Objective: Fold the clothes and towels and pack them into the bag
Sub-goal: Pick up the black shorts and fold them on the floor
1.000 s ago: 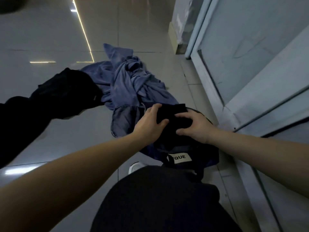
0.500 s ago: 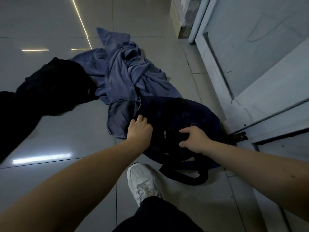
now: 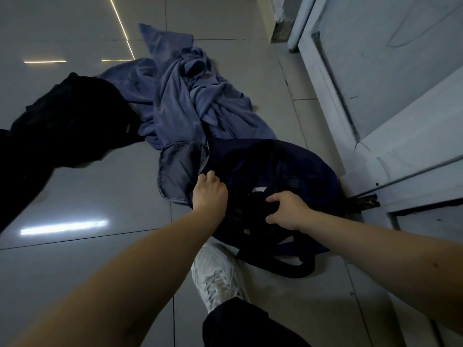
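Note:
A dark navy bag [image 3: 295, 166] lies on the tiled floor beside a door frame, its straps [image 3: 283, 266] trailing toward me. My left hand [image 3: 209, 194] grips the bag's left rim by the grey lining flap [image 3: 175, 171]. My right hand [image 3: 288, 209] holds dark fabric [image 3: 253, 206] at the bag's mouth, fingers curled round it. Behind the bag, a crumpled blue garment [image 3: 190, 101] sprawls on the floor. A black garment [image 3: 65, 121] lies to the left.
A white door and frame [image 3: 375, 108] stand close on the right. My white shoe [image 3: 215, 274] and dark trouser leg [image 3: 240, 324] are just below the bag. Glossy grey floor tiles [image 3: 87, 209] stretch to the left.
The view has pulled back and up. The folded black piece seen on top a second ago has gone down into the bag. My left hand shifted to the bag's rim, my right to its mouth.

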Demonstrator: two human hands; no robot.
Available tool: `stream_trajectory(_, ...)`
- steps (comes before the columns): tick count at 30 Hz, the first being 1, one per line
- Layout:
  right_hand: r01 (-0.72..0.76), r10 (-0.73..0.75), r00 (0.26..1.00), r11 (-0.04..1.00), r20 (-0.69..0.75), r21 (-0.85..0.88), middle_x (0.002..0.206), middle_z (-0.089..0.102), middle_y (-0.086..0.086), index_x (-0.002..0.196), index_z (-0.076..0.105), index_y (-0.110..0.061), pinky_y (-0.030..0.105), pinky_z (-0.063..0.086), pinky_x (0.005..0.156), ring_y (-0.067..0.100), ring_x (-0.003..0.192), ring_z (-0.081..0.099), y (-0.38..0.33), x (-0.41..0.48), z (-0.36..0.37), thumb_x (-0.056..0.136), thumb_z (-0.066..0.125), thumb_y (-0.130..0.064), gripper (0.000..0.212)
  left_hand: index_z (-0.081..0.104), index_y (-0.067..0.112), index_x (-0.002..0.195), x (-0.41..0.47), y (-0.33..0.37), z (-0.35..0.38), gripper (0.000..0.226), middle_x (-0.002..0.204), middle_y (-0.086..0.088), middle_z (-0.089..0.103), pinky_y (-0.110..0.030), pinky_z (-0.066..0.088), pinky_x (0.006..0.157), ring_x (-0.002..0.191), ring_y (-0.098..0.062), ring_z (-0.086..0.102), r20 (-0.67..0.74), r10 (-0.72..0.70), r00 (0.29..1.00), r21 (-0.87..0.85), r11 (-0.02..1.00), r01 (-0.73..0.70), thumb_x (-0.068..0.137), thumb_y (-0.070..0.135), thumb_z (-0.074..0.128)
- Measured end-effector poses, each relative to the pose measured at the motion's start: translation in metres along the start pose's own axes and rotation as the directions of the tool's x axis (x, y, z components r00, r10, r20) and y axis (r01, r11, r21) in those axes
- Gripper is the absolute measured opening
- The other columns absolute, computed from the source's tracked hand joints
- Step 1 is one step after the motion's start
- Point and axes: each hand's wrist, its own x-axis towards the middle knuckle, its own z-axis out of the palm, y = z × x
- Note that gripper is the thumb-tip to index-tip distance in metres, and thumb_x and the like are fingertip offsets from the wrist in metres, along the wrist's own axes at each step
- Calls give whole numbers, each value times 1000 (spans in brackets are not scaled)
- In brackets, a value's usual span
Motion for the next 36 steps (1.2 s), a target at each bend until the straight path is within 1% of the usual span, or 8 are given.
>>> stream_trajectory(4,14,-14,1000,1000,-2,-8,142,50,3,142,54,-21,23,45,87,19,114,56,2,0,1,79,83,-20,69,60,17,116,5,3,2,23,115,-7,56,-37,35,91,109,-28,44,-2,43,999,-9,999,-43,96,25,50)
stream_trajectory(10,27,-27,1000,999,0,-33,145,43,3,143,53,-21,30,44,102,24,130,47,1,1,1,80,83,-23,69,57,15,122,15,14,9,26,123,-7,50,-34,36,88,113,-26,43,-104,166,981,69,985,-159,97,20,51)
stream_trajectory(17,47,-48,999,997,-20,-58,140,44,1,143,52,-21,27,40,105,22,131,45,5,-2,7,81,82,-26,69,65,19,103,23,12,15,17,104,-3,61,-35,36,88,102,-26,49,-52,252,966,104,964,-245,98,16,49)
stream_trajectory(19,61,-63,998,996,-22,-64,139,44,0,143,52,-22,26,39,104,22,131,45,4,-7,3,82,81,-27,68,63,18,98,25,8,11,16,101,-4,63,-35,37,87,100,-27,52,-110,205,972,-7,978,-207,97,14,47)
stream_trajectory(22,89,-90,996,994,-12,-68,142,41,0,144,51,-25,28,39,106,23,134,42,0,-17,-7,83,80,-28,67,59,16,89,29,0,2,19,95,-5,67,-35,32,78,92,-28,57,-236,1,972,-283,957,-70,98,17,43)
stream_trajectory(27,108,-104,994,987,41,-118,150,38,0,144,50,-28,32,42,107,23,138,40,-10,-35,-22,82,79,-31,68,55,13,87,34,-4,-16,23,91,-8,66,-39,37,74,83,-32,59,-258,-345,902,-696,714,74,101,24,40)
stream_trajectory(33,117,-113,992,990,48,-82,148,47,3,142,54,-25,29,46,102,22,131,50,-35,-26,-32,80,82,-24,69,59,11,90,34,-3,-30,25,90,-8,65,-36,38,62,74,-29,55,-121,-443,888,-822,547,160,101,25,41)
stream_trajectory(36,124,-125,990,992,-66,-9,143,52,3,138,58,-25,27,48,97,22,125,54,-46,-12,-33,79,82,-21,64,62,10,94,34,-5,-29,27,90,-8,65,-35,40,61,73,-29,56,-88,-435,896,-820,542,183,101,27,41)
